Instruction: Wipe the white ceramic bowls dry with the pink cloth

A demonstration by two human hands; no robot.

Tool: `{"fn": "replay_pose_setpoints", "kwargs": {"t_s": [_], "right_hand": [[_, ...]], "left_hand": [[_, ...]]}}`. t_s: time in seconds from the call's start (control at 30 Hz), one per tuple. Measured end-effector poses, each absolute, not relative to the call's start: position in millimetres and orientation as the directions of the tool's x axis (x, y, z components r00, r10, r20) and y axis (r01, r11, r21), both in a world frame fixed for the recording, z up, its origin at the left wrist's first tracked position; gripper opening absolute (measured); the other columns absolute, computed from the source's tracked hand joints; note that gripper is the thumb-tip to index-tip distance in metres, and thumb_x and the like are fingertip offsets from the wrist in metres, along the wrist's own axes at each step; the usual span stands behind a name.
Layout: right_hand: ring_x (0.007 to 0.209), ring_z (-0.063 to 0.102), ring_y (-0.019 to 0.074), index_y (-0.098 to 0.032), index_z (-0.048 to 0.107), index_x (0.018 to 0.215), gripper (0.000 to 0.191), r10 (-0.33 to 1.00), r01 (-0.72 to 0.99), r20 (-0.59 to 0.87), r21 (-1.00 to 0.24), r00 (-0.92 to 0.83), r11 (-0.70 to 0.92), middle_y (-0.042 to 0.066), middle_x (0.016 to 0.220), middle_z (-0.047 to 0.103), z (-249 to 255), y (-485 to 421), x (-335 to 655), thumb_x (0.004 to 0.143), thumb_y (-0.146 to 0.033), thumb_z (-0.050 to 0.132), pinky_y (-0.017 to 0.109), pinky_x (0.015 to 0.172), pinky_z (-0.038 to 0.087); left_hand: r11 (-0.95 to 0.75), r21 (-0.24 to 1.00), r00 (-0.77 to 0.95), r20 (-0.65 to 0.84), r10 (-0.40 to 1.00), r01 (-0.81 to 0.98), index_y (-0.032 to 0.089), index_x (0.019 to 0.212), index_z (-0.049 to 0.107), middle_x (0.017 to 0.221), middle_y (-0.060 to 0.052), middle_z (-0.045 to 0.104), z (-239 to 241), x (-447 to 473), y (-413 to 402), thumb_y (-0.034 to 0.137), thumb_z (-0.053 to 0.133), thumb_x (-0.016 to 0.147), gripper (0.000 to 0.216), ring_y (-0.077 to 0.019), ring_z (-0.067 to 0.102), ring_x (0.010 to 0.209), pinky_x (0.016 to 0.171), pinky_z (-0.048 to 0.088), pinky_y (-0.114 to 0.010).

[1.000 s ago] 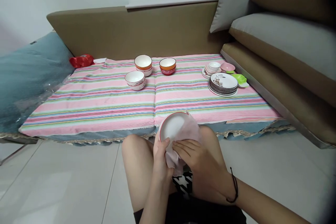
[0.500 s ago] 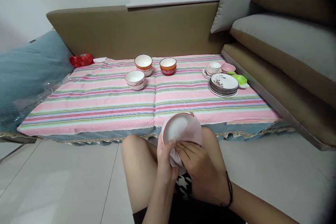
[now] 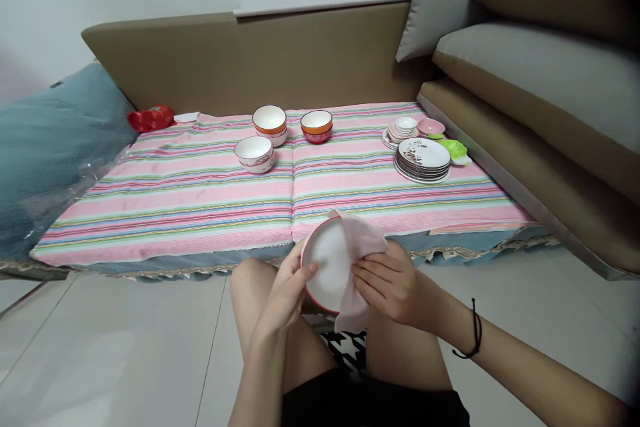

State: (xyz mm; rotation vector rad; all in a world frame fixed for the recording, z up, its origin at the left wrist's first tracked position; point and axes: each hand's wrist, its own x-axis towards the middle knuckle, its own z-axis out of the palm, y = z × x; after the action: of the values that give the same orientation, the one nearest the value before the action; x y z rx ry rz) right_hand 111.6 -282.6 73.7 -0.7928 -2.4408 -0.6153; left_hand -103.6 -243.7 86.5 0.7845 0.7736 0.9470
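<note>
A white bowl with a red rim [image 3: 327, 260] is tilted over my lap, its inside facing me. My left hand [image 3: 287, 287] grips its left side, thumb over the rim. In my right hand [image 3: 393, 283] is a pale pink cloth [image 3: 363, 233], pinched and draped over the bowl's right side; the fingers press it against the rim or inner wall. The far side of the bowl and the left fingertips behind it are hidden.
On the striped cover [image 3: 200, 213] stand a white patterned bowl [image 3: 255, 155], two stacks of orange-banded bowls [image 3: 270, 120], [image 3: 317, 125], a stack of plates [image 3: 423, 157], small dishes [image 3: 405, 125], a pink dish [image 3: 431, 127] and a green dish [image 3: 455, 150]. A red bag [image 3: 151, 119] lies far left.
My right hand has moved right and outward with the cloth, uncovering more of the bowl's lower inside. My left hand has shifted left along the rim, turning the bowl.
</note>
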Motion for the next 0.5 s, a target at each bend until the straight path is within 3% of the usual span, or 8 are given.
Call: {"fn": "replay_pose_setpoints", "kwargs": {"t_s": [0.17,0.4,0.5], "right_hand": [[0.093,0.068,0.0221,-0.008,0.070,0.093,0.022,0.465,0.706,0.645,0.167,-0.606,0.688,0.014,0.093,0.074,73.6,-287.1,97.7,0.090,-0.003,0.049,0.039,0.087,0.055],[0.100,0.066,0.0201,-0.009,0.062,0.116,0.032,0.666,0.726,0.677,-0.282,-0.313,0.627,0.013,0.107,0.072,67.8,-300.4,60.9,0.093,-0.005,0.041,0.038,0.091,0.056],[0.102,0.065,0.0202,-0.009,0.062,0.117,0.033,0.686,0.745,0.641,-0.258,-0.345,0.615,0.012,0.108,0.071,66.7,-298.9,63.0,0.094,-0.007,0.039,0.038,0.093,0.056]], "left_hand": [[0.257,0.843,0.247,-0.153,0.957,-0.473,0.020,0.126,0.062,0.111,-0.010,0.069,77.2,-86.5,-250.0,0.032,0.075,0.072,0.056,-0.0281,0.064,0.100,0.080,0.053,-0.035],[0.123,0.838,0.080,-0.095,0.992,-0.532,0.022,0.123,0.063,0.111,-0.007,0.069,78.9,-62.3,-256.7,0.030,0.078,0.070,0.056,-0.0253,0.063,0.103,0.086,0.050,-0.031],[0.133,0.841,0.076,-0.109,0.991,-0.525,0.022,0.121,0.064,0.111,-0.008,0.070,82.1,-64.1,-257.8,0.030,0.079,0.068,0.055,-0.0275,0.064,0.106,0.087,0.051,-0.033]]}}
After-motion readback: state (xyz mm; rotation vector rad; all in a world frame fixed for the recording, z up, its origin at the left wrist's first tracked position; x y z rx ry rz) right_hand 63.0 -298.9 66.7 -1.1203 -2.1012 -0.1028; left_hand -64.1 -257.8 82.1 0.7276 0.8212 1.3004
